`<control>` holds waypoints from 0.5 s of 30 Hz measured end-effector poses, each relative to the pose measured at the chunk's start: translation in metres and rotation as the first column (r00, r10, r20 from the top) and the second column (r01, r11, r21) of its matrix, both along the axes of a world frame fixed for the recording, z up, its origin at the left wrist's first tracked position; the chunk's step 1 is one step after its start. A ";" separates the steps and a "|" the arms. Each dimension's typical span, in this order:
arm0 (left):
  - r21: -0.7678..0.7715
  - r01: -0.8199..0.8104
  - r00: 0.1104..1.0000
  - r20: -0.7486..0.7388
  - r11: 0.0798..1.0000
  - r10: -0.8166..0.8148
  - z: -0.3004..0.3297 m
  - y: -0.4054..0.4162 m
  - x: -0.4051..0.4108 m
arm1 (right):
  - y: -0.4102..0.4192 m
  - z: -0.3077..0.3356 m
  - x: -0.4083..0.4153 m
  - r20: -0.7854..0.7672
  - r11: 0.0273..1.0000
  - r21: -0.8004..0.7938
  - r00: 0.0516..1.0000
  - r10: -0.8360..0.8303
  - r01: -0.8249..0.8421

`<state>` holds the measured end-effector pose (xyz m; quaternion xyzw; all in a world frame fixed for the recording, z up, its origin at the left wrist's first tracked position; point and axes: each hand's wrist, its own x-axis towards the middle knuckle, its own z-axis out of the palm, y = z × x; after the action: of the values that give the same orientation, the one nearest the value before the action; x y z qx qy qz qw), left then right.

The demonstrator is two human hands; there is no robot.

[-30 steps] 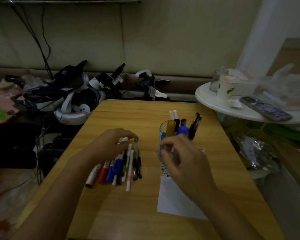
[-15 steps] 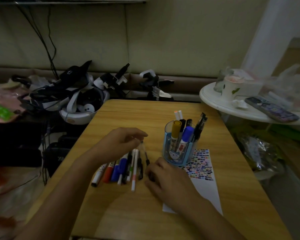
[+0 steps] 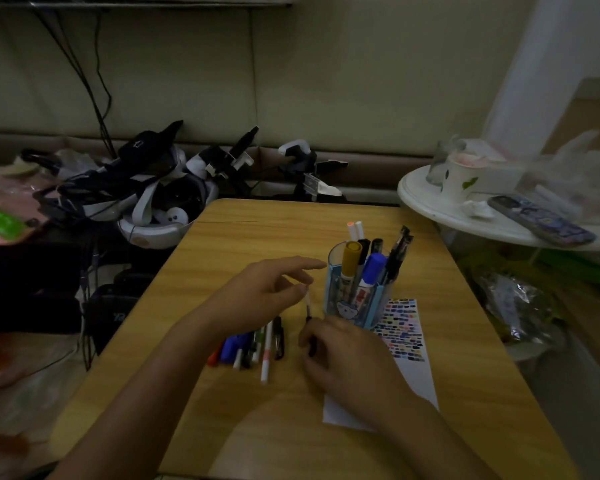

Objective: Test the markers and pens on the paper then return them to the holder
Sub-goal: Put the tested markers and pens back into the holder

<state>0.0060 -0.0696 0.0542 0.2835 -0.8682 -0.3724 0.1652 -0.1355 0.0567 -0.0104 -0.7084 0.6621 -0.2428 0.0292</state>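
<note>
The left hand's point(image 3: 260, 292) fingers point(image 3: 300, 289) pinch the white end of a thin pen point(image 3: 308, 308); the right hand point(image 3: 343, 355) grips its dark lower part, probably the cap, just left of the holder point(image 3: 357, 299). To uncap cleanly, pull straight along the pen, both pinches firm, elbows clear of the loose pens point(image 3: 257, 344) on the bench point(image 3: 257, 230). The paper point(image 3: 413, 368), already swatched at its far end, lies right of the right hand; test on a bare patch nearer.
</note>
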 end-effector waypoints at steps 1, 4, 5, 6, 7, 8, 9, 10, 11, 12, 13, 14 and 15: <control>-0.007 0.004 1.000 -0.001 1.000 -0.004 0.000 0.001 -0.002 | 0.001 0.000 -0.001 0.010 0.999 -0.040 1.000 -0.013 0.013; -0.050 0.026 1.000 -0.008 0.998 -0.026 -0.001 0.004 -0.006 | 0.005 0.006 -0.003 0.069 0.975 -0.209 0.995 -0.067 0.080; -0.062 0.029 0.999 -0.011 0.998 -0.030 -0.001 0.004 -0.007 | 0.006 0.008 -0.004 0.094 0.961 -0.261 0.993 -0.070 0.092; -0.069 0.030 0.999 -0.012 0.997 -0.031 -0.001 0.004 -0.009 | 0.006 0.011 -0.006 0.125 0.947 -0.304 0.990 -0.065 0.100; -0.074 0.029 1.000 -0.009 0.997 -0.029 -0.002 0.005 -0.010 | 0.006 0.014 -0.008 0.154 0.935 -0.337 0.986 -0.059 0.108; -0.078 0.024 1.000 -0.004 0.997 -0.024 -0.002 0.005 -0.011 | 0.006 0.017 -0.011 0.173 0.923 -0.366 0.983 -0.056 0.117; -0.082 0.017 1.000 0.002 0.996 -0.017 -0.003 0.005 -0.012 | 0.007 0.020 -0.014 0.183 0.910 -0.394 0.981 -0.060 0.129; -0.086 0.012 1.000 0.006 0.996 -0.011 -0.003 0.004 -0.013 | 0.007 0.024 -0.018 0.196 0.895 -0.421 0.978 -0.068 0.146; -0.091 0.008 1.000 0.010 0.996 -0.007 -0.003 0.004 -0.014 | 0.008 0.027 -0.022 0.215 0.880 -0.445 0.974 -0.075 0.166; -0.099 0.005 1.000 0.015 0.995 -0.004 -0.004 0.004 -0.015 | 0.009 0.030 -0.026 0.240 0.867 -0.462 0.967 -0.081 0.187; -0.108 0.002 1.000 0.020 0.994 0.001 -0.004 0.003 -0.016 | 0.009 0.033 -0.031 0.261 0.855 -0.476 0.962 -0.087 0.206; -0.117 -0.004 1.000 0.026 0.993 0.007 -0.005 0.003 -0.016 | 0.009 0.036 -0.035 0.274 0.842 -0.492 0.957 -0.094 0.223; -0.122 -0.012 0.999 0.036 0.992 0.017 -0.006 0.002 -0.017 | 0.010 0.040 -0.038 0.282 0.827 -0.509 0.954 -0.104 0.240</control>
<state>-0.0106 -0.0678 0.0481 0.2860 -0.8901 -0.3122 0.1689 -0.1733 0.0662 0.0294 -0.5899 0.6203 -0.5047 -0.1118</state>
